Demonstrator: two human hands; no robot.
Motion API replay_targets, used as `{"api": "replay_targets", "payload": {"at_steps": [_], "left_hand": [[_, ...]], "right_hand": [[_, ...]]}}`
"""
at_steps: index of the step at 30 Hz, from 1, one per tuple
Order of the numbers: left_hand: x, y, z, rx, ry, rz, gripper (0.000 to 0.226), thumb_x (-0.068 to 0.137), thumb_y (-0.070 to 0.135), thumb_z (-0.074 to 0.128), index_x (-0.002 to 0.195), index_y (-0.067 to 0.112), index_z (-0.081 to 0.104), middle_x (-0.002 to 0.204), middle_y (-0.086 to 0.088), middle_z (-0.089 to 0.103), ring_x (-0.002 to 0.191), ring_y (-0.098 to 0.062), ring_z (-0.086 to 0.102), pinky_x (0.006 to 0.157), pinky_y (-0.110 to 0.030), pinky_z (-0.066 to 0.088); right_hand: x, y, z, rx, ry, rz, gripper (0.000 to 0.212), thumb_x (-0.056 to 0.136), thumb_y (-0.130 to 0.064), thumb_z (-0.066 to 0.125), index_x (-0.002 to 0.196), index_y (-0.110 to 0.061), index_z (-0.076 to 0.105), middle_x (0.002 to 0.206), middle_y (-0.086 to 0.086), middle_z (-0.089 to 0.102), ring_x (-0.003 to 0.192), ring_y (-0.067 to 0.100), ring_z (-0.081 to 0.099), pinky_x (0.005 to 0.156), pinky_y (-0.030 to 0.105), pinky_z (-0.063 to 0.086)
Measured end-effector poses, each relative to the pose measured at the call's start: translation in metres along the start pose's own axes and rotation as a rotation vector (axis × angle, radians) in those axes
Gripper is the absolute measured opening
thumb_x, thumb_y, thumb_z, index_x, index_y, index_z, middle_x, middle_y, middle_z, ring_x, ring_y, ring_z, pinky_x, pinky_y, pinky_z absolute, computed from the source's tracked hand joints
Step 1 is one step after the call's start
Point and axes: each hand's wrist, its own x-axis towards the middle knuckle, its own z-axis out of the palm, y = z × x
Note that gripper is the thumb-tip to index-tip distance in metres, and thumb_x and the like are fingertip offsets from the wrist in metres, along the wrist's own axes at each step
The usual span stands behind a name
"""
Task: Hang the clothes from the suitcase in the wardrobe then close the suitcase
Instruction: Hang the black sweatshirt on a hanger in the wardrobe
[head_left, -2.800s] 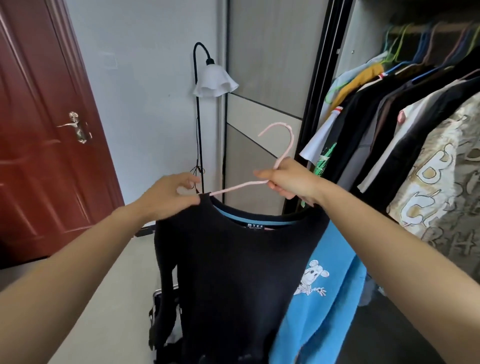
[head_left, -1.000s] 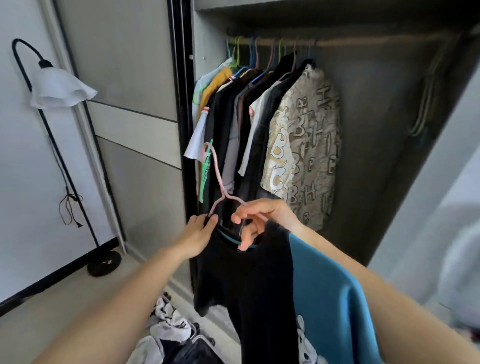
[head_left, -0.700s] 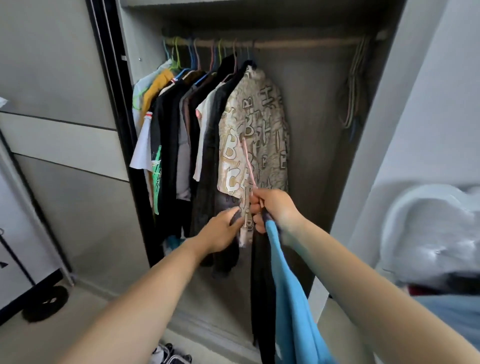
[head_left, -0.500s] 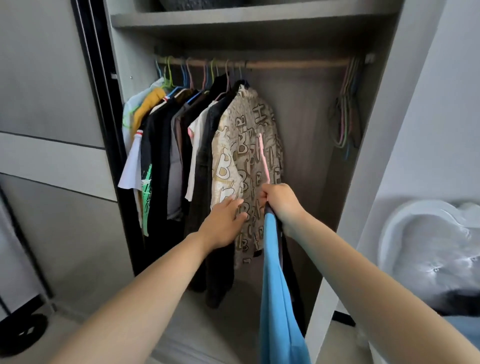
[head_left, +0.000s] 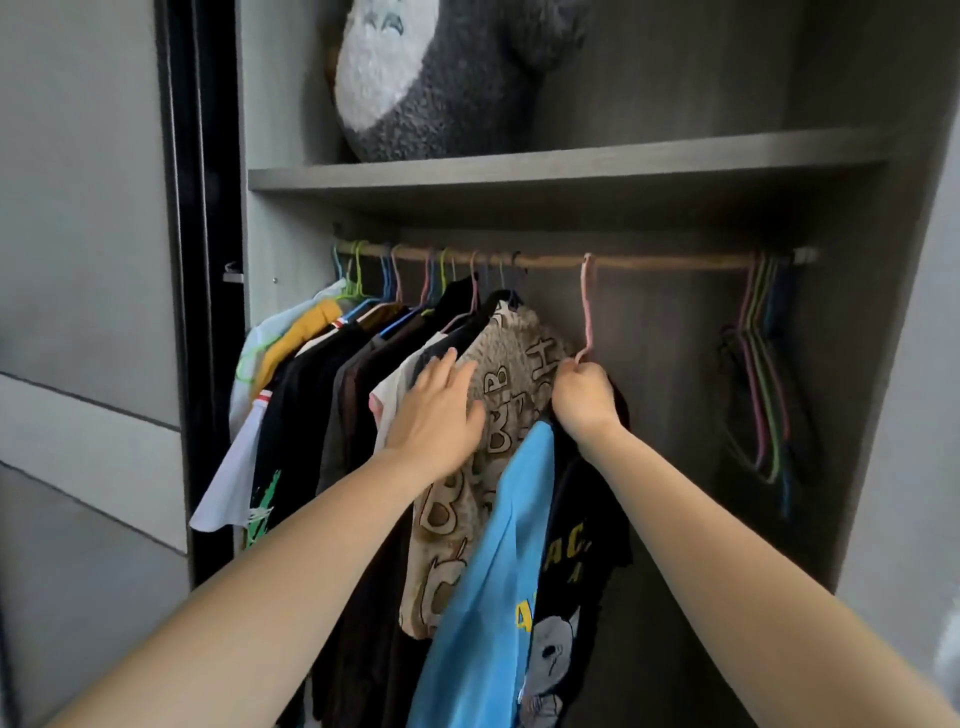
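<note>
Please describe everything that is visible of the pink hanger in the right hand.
The pink hanger is thin, seemingly coated wire. Only its hook and long neck show: the hook sits over the rail, right of the crowded clothes, and the neck hangs nearly straight down. The right hand grips its base, hiding the shoulders. A black and blue shirt hangs from it.
</note>
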Motion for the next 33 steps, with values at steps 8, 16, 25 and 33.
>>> {"api": "replay_targets", "payload": {"at_steps": [8, 16, 25, 33], "left_hand": [[0.081, -0.029, 0.019, 0.143, -0.046, 0.017, 0.048, 0.103, 0.037, 0.031, 0.148, 0.022, 0.032, 0.154, -0.001, 0.031, 0.145, -0.020, 0.020, 0.116, -0.033, 0.022], [0.085, -0.070, 0.041, 0.273, -0.155, -0.015, 0.081, 0.085, 0.025, 0.053, 0.151, 0.041, 0.009, 0.159, 0.007, 0.011, 0.147, -0.012, 0.007, 0.104, -0.049, 0.041], [0.083, -0.074, 0.039, 0.124, 0.000, 0.067, 0.053, 0.099, 0.015, 0.039, 0.148, 0.035, 0.032, 0.158, 0.000, 0.023, 0.139, -0.014, 0.035, 0.099, -0.026, 0.041], [0.077, -0.081, 0.048, -0.153, -0.046, 0.053, 0.046, 0.100, 0.031, 0.046, 0.145, 0.036, 0.037, 0.153, 0.010, 0.033, 0.143, -0.007, 0.026, 0.118, -0.027, 0.018]], "right_hand": [[0.097, -0.032, 0.018, -0.016, 0.119, -0.009, 0.035, 0.102, -0.016, 0.035, 0.122, 0.006, 0.054, 0.129, 0.026, 0.056, 0.120, 0.039, 0.053, 0.099, 0.037, 0.041], [0.145, -0.027, 0.042, -0.072, 0.054, -0.021, 0.034, 0.100, -0.010, 0.039, 0.120, 0.010, 0.057, 0.128, 0.028, 0.057, 0.120, 0.038, 0.054, 0.098, 0.037, 0.043], [0.138, 0.006, 0.081, -0.058, -0.041, 0.041, 0.035, 0.096, -0.007, 0.042, 0.125, 0.008, 0.055, 0.130, 0.025, 0.056, 0.119, 0.039, 0.054, 0.098, 0.038, 0.044], [0.127, -0.004, 0.099, -0.078, -0.072, 0.033, 0.038, 0.103, -0.011, 0.034, 0.132, 0.010, 0.047, 0.136, 0.026, 0.050, 0.125, 0.038, 0.049, 0.098, 0.034, 0.040]]}}
